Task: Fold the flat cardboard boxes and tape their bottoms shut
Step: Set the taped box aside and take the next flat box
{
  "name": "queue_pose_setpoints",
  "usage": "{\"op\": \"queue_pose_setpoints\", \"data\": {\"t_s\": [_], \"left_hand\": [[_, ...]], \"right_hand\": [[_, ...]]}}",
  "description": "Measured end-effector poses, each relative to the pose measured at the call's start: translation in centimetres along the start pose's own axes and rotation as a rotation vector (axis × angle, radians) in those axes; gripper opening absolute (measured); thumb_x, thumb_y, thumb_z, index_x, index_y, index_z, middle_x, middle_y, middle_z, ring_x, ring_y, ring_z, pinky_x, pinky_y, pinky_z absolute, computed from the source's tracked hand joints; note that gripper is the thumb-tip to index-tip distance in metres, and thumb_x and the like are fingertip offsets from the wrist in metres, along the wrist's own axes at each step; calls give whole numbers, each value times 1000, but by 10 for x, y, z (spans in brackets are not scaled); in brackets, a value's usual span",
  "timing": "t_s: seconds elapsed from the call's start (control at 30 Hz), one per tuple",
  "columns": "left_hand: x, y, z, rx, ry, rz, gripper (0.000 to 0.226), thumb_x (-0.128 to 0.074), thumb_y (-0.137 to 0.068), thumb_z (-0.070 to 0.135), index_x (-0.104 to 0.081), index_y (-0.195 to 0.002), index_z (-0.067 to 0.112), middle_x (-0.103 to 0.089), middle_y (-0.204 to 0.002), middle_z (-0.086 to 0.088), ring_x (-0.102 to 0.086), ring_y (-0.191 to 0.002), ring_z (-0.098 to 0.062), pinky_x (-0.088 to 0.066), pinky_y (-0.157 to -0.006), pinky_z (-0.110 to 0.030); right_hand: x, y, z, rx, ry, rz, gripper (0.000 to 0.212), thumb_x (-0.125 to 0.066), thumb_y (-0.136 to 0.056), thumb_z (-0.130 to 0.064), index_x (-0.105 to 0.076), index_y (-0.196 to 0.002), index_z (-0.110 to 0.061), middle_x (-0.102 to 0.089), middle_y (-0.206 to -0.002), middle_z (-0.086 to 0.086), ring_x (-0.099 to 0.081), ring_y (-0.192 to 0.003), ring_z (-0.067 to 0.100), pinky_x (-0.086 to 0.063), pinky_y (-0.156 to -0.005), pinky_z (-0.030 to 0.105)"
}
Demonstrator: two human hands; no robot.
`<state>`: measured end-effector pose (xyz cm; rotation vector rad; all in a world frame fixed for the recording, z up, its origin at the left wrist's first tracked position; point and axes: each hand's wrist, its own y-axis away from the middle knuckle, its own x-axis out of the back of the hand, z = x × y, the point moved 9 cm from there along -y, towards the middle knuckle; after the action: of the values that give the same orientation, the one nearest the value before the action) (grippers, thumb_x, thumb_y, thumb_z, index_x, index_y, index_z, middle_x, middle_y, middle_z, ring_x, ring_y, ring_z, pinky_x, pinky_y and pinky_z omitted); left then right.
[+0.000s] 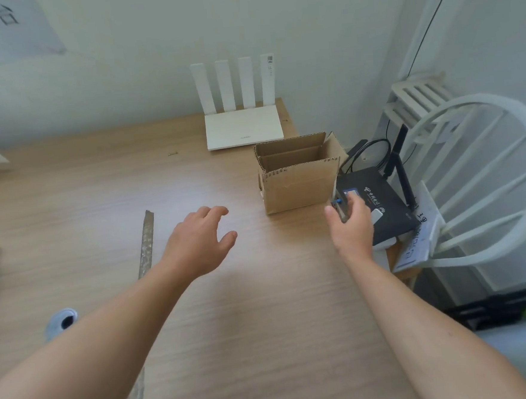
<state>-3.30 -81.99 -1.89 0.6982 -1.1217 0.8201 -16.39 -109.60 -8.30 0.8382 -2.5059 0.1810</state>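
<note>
With your right hand (352, 224) gripping the grey tool (340, 209) by the box (298, 187) at the table's (231, 295) right edge, steady the box with your empty, relaxed left hand (196, 244).

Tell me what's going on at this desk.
A person is working on a cardboard box that stands folded up, top flaps open, near the right edge of the desk. The right hand grips a small grey object with a blue part, just beside the box; what it is cannot be made out. The left hand is open above the desk and holds nothing.
</note>
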Motion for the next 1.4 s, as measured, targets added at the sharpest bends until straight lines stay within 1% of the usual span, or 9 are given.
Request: {"op": "queue_pose_setpoints", "data": {"t_s": [0.07,0.17,0.3,0.43,0.53,0.7,0.9,1.0,1.4], "left_hand": [[12,18,-5,28,-31,-6,47,-50,-98,43,-44,-141,25,-53,-136,4,-49,-124,-20,-45,-96,-39],[33,55,-12,33,-117,-7,45,-47,-100,42,-44,-141,25,-51,-137,4,-49,-124,-20,-45,-89,-37],[63,120,-25,2,-239,3,42,-46,-99,43,-48,-136,22,-53,-133,2,-49,-121,-23,-43,-90,-36],[90,207,-61,36,-316,19,41,-45,-97,45,-52,-130,20,-56,-125,-1,-51,-114,-25,-41,-92,-36],[114,284,-103,122,-314,39,41,-44,-97,44,-50,-131,21,-55,-127,-1,-50,-117,-25,-42,-93,-37],[156,425,-165,222,-341,62,42,-44,-98,43,-46,-135,23,-52,-131,-1,-47,-120,-25,-40,-96,-37],[177,565,-262,400,-413,-6,41,-39,-98,44,-48,-131,22,-51,-131,-1,-49,-115,-25,-40,-93,-37],[184,598,-295,452,-391,9,40,-39,-99,42,-48,-132,22,-51,-131,0,-49,-116,-24,-35,-83,-34],[203,593,-430,534,-361,-31,37,-43,-96,43,-50,-126,23,-53,-125,0,-50,-115,-23,-42,-88,-36]], "right_hand": [[2,30,-15,61,118,-14,37,-56,-99,-35,-57,-129,-15,-53,-128,5,-53,-117,23,-40,-90,32],[-19,83,-50,229,305,-178,26,-51,-101,-35,-63,-112,-14,-59,-111,4,-56,-106,26,-41,-82,34],[-48,167,-103,437,543,-361,33,-45,-102,-39,-61,-120,-17,-58,-122,4,-52,-113,27,-40,-88,37],[-64,260,-158,632,673,-429,36,-42,-102,-42,-57,-124,-18,-58,-123,4,-52,-115,29,-41,-92,39],[-74,342,-201,798,756,-434,36,-41,-102,-42,-55,-124,-17,-58,-120,6,-53,-111,31,-41,-89,41],[-93,486,-247,1005,857,-480,36,-40,-102,-43,-52,-123,-16,-56,-119,6,-53,-110,31,-31,-78,39],[-125,618,-268,1120,892,-574,39,-39,-103,-46,-52,-123,-16,-56,-119,6,-52,-106,30,-30,-76,38],[-150,656,-276,1153,923,-632,38,-38,-103,-46,-52,-121,-17,-56,-120,6,-51,-109,31,-29,-77,39],[-289,699,-311,1136,876,-756,36,-38,-102,-48,-52,-118,-19,-57,-118,5,-54,-112,31,-39,-86,40]]}}
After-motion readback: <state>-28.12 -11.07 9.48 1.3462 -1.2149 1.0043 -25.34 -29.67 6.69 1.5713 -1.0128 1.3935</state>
